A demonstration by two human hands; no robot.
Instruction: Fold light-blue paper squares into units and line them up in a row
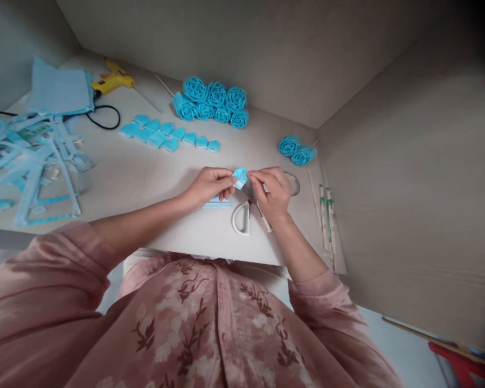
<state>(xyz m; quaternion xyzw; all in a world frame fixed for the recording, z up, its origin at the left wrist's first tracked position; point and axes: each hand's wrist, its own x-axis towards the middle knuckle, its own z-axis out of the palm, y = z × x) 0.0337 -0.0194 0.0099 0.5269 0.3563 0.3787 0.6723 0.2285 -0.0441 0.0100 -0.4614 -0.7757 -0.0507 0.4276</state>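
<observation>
A small folded blue fabric petal (240, 177) is pinched between the thumb and fingers of my left hand (215, 184). My right hand (272, 191) is closed in a pinch at the petal's right edge; what lies between those fingertips is too small to make out. Under my hands, white-handled scissors (241, 220) lie on the table, their blades partly hidden. A small stack of pale blue fabric pieces (217, 202) is partly covered by my left hand. Beyond it, several folded blue petals (156, 139) lie in rows.
Several blue fabric roses (216, 94) are grouped at the back, with two more roses (302, 155) at right. A roll of tape (294, 184), wrapped sticks (330, 221), a yellow glue gun (115, 80), a fabric stack (60, 89) and cut scraps (34, 183) also occupy the table (145, 183).
</observation>
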